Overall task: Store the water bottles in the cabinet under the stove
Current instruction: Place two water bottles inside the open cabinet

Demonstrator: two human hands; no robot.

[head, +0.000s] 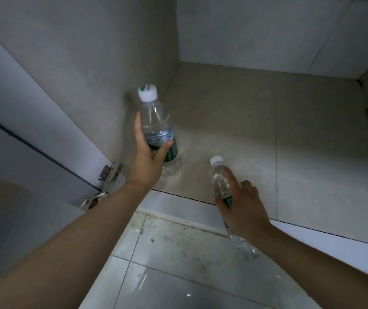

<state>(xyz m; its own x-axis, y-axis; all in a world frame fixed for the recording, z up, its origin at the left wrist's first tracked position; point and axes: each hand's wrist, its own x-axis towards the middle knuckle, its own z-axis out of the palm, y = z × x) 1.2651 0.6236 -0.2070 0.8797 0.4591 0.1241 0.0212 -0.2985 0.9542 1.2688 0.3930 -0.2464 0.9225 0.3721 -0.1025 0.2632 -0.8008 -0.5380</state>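
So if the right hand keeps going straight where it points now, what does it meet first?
The way looks free. The right hand and its bottle point over bare cabinet floor toward the back wall, probably the first contact; depth is unclear.

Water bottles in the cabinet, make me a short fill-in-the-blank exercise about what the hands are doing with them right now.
1. The left hand grips a water bottle standing on the cabinet floor near the ____ wall.
2. The right hand holds a second bottle tilted over the cabinet's front ____.
3. Both bottles have ____ caps.
4. A metal hinge sits on the open ____ at the left.

Missing words: left; edge; white; door
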